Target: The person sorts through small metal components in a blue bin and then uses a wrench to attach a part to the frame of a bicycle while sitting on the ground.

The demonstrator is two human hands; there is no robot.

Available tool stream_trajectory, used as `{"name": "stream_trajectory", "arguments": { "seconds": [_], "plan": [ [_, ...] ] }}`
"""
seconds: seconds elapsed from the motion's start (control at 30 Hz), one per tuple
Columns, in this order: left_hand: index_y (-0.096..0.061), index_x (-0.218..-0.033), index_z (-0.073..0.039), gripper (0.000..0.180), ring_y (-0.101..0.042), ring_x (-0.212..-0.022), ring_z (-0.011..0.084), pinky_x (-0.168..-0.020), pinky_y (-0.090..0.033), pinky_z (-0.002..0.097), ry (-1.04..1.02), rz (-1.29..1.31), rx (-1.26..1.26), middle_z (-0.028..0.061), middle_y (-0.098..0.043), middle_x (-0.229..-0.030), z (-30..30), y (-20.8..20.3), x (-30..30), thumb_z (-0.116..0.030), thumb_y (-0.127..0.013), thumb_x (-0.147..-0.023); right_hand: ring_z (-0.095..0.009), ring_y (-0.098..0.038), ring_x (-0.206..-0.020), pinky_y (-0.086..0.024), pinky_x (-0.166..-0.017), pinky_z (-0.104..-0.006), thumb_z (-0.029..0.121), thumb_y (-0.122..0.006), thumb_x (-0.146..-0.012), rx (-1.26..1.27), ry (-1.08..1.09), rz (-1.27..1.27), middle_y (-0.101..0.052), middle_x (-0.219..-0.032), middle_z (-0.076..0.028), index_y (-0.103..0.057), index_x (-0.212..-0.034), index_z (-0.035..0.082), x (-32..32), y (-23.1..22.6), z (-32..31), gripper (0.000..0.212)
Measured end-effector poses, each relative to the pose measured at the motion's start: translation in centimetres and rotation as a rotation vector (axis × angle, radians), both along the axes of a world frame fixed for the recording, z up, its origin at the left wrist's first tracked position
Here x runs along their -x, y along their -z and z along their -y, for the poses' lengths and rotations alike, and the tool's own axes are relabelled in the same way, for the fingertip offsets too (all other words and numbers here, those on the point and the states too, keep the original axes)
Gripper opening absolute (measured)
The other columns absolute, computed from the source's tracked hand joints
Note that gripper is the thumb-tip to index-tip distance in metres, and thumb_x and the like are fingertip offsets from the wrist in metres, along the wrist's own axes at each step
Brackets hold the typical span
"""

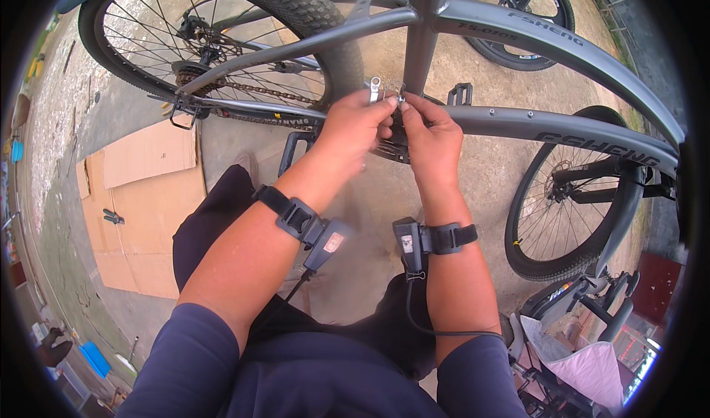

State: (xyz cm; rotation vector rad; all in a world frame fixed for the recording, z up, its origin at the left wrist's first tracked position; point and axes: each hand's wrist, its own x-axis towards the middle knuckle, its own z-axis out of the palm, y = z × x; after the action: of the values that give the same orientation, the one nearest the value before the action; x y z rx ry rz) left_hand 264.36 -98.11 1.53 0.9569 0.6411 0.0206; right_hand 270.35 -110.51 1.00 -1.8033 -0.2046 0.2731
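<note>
A grey bicycle frame [421, 52] stands before me, and both my hands meet low on its upright seat tube, above the crank area. My left hand [355, 126] is closed on a small silver wrench [375, 85], whose ring end sticks up past the thumb. Fingers of my right hand [435, 133] pinch a small shiny metal part [401, 97] against the tube; its exact kind is too small to tell. Both thumbs nearly touch there. Behind my hands, the chainring [392, 150] is partly hidden. A rusty-looking chain [259, 91] runs back to the rear sprockets [194, 78].
One black pedal [296, 152] juts out beside my left forearm, the other pedal [460, 94] beyond the frame. Flattened cardboard [151, 218] with green-handled pliers [113, 217] lies at left. Another bike's wheel [518, 19] stands behind. A pink-and-grey cloth [584, 366] hangs at lower right.
</note>
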Motion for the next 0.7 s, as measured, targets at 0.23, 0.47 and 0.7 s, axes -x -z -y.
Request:
{"name": "stream_trajectory", "arguments": {
  "seconds": [0.23,0.47,0.7],
  "plan": [
    [-0.07,-0.103,-0.013,0.015,-0.056,-0.067,0.0047,-0.053,-0.039,0.0205,0.021,0.043,-0.076,-0.0056,-0.062,-0.079,-0.3,0.3,-0.1,-0.025,-0.07,-0.095,-0.019,-0.065,-0.077,-0.052,-0.075,-0.0313,0.014,-0.069,-0.087,0.101,0.01,0.244,-0.067,-0.086,-0.011,-0.075,-0.106,0.0,0.1,-0.3,-0.2,0.025],
    [-0.069,-0.102,-0.012,0.018,-0.056,-0.065,0.0045,-0.052,-0.038,0.0191,0.03,0.0,-0.089,-0.0059,-0.062,-0.078,-0.4,0.3,-0.1,-0.029,-0.071,-0.096,-0.021,-0.066,-0.079,-0.053,-0.076,-0.0329,0.014,-0.067,-0.087,0.067,0.006,0.209,-0.067,-0.087,-0.012,-0.075,-0.108,0.002,0.2,0.4,-0.2,0.025],
    [-0.069,-0.102,-0.012,0.017,-0.056,-0.065,0.0058,-0.052,-0.036,0.021,0.05,-0.009,-0.037,-0.0054,-0.061,-0.077,-0.8,0.1,0.0,-0.028,-0.069,-0.097,-0.016,-0.065,-0.087,-0.052,-0.082,-0.0292,0.012,-0.066,-0.093,0.157,-0.03,0.156,-0.068,-0.095,-0.009,-0.073,-0.119,0.003,1.2,-0.4,-0.1,0.029]
  ]
}}
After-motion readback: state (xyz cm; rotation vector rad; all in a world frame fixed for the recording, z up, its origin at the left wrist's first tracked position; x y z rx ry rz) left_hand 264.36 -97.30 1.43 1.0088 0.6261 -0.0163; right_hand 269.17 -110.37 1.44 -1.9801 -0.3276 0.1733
